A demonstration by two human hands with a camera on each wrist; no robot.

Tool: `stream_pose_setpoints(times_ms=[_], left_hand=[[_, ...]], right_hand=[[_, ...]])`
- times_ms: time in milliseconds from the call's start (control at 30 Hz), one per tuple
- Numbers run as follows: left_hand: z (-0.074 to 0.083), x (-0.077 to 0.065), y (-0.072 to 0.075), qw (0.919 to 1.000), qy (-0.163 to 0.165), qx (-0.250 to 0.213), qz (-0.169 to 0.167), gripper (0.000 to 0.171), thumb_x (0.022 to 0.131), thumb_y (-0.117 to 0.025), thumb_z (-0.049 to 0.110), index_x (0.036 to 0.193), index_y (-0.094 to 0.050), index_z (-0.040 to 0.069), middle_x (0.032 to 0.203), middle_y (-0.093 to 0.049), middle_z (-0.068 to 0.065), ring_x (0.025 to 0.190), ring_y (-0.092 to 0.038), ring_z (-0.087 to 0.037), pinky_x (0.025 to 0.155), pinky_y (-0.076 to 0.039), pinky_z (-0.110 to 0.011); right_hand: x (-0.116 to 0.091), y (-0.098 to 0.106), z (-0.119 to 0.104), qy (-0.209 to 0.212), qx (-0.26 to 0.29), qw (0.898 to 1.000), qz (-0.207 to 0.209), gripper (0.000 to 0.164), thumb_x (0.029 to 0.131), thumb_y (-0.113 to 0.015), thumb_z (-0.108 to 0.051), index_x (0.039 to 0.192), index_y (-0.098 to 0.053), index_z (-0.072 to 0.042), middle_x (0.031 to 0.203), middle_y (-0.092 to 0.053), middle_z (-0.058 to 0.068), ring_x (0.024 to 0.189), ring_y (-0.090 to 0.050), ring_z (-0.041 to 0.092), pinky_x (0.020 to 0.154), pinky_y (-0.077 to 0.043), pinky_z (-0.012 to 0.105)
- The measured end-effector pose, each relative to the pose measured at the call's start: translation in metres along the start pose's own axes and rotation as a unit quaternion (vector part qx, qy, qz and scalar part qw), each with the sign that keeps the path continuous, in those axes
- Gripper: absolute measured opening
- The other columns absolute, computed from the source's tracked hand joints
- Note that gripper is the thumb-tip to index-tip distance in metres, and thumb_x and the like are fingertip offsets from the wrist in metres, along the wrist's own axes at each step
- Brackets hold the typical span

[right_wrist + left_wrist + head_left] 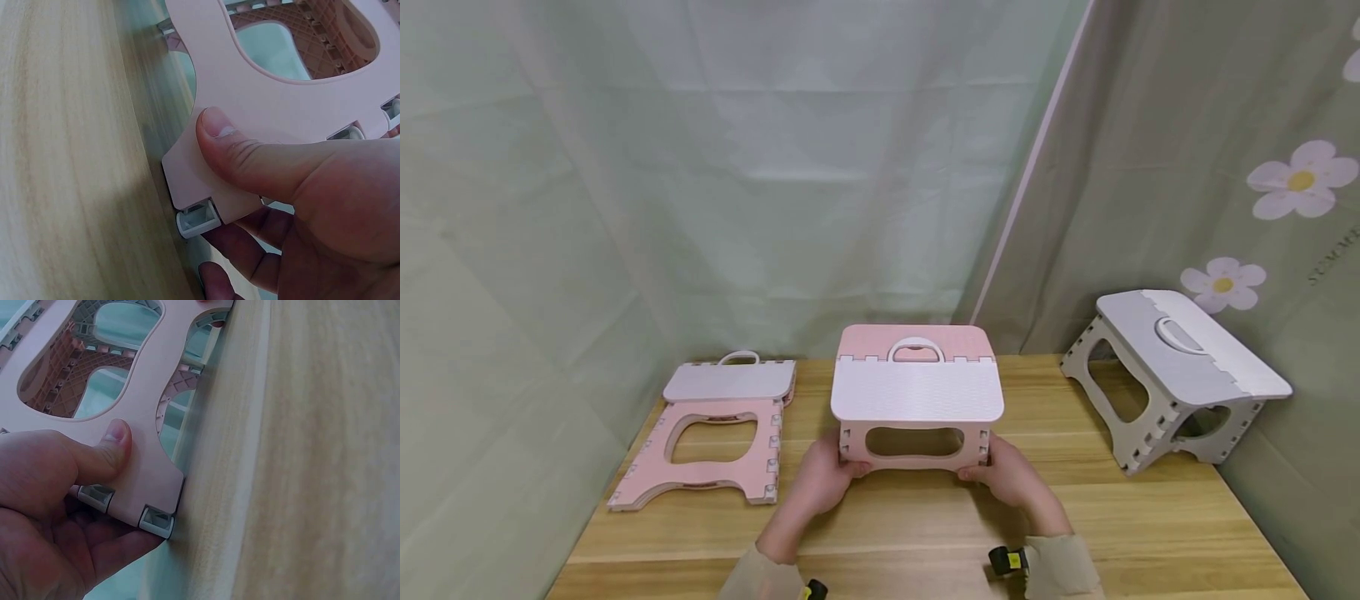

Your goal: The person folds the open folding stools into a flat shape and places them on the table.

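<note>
Holds an unfolded pink-and-white folding stool [917, 392] between left hand [826, 479] and right hand [1011, 475], seat up, at the middle of the wooden table [910, 533]. Clamps the left front corner of the leg panel in the left hand: thumb [115, 437] pressed on the pink front face, fingers bent behind the outer edge, past the pale hinge pieces. Mirrors this grip at the right corner, with right thumb [219, 134] on the front face and fingers curled round behind. Cannot tell whether the feet touch the tabletop or sit just above. Between the two thumbs, a wide oval opening [915, 442] through the panel; in the wrist views, pink latticed inner walls beyond. Well apart to the left, a folded pink-and-white stool [718, 407] on the table; to the right, an unfolded grey-and-white stool [1195, 375], standing at an angle.
</note>
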State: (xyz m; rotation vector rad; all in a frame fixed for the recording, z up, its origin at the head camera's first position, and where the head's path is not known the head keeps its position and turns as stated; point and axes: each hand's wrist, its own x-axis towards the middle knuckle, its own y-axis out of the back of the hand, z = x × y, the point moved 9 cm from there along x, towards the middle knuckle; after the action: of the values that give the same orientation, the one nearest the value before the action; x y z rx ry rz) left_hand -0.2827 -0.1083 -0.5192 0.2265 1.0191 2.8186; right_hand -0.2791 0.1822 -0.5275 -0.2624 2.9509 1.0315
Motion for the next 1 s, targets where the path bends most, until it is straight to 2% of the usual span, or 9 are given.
stream_pose_setpoints(times_ms=[200, 500, 833, 1000], left_hand=[[-0.0001, 0.0005, 0.0006, 1.0000, 0.004, -0.002, 0.003, 0.049, 0.092, -0.086, 0.014, 0.133, -0.062, 0.000, 0.121, -0.070, -0.013, 0.102, -0.066, -0.022, 0.094, -0.057, -0.048], [0.0005, -0.0003, 0.0011, 1.0000, 0.003, -0.002, 0.006, 0.050, 0.092, -0.086, 0.014, 0.133, -0.062, 0.000, 0.122, -0.070, -0.013, 0.103, -0.066, -0.022, 0.094, -0.057, -0.048], [-0.0010, -0.0013, -0.0002, 1.0000, 0.004, -0.003, 0.001, 0.050, 0.092, -0.086, 0.014, 0.134, -0.061, 0.000, 0.122, -0.070, -0.013, 0.103, -0.066, -0.023, 0.094, -0.057, -0.048], [-0.0020, -0.0004, -0.0005, 1.0000, 0.006, -0.001, 0.000, 0.049, 0.093, -0.086, 0.014, 0.133, -0.061, 0.000, 0.120, -0.070, -0.013, 0.100, -0.065, -0.021, 0.093, -0.057, -0.048]], right_hand=[[-0.0001, -0.0006, 0.0000, -0.005, -0.007, 1.000, -0.001, 0.047, 0.090, -0.086, -0.012, 0.132, -0.065, -0.007, 0.123, -0.072, 0.006, 0.113, -0.063, 0.026, 0.104, -0.048, 0.058], [-0.0015, -0.0010, -0.0011, -0.004, -0.008, 1.000, -0.001, 0.050, 0.090, -0.086, -0.013, 0.135, -0.064, -0.006, 0.128, -0.071, 0.010, 0.120, -0.063, 0.030, 0.107, -0.046, 0.060], [-0.0012, -0.0012, -0.0008, -0.001, -0.008, 1.000, -0.003, 0.052, 0.091, -0.086, -0.013, 0.137, -0.063, -0.006, 0.132, -0.070, 0.011, 0.124, -0.063, 0.032, 0.109, -0.045, 0.062], [-0.0001, -0.0017, -0.0004, 0.000, -0.006, 1.000, -0.003, 0.048, 0.091, -0.085, -0.012, 0.135, -0.065, -0.007, 0.129, -0.071, 0.010, 0.121, -0.063, 0.030, 0.108, -0.046, 0.061]])
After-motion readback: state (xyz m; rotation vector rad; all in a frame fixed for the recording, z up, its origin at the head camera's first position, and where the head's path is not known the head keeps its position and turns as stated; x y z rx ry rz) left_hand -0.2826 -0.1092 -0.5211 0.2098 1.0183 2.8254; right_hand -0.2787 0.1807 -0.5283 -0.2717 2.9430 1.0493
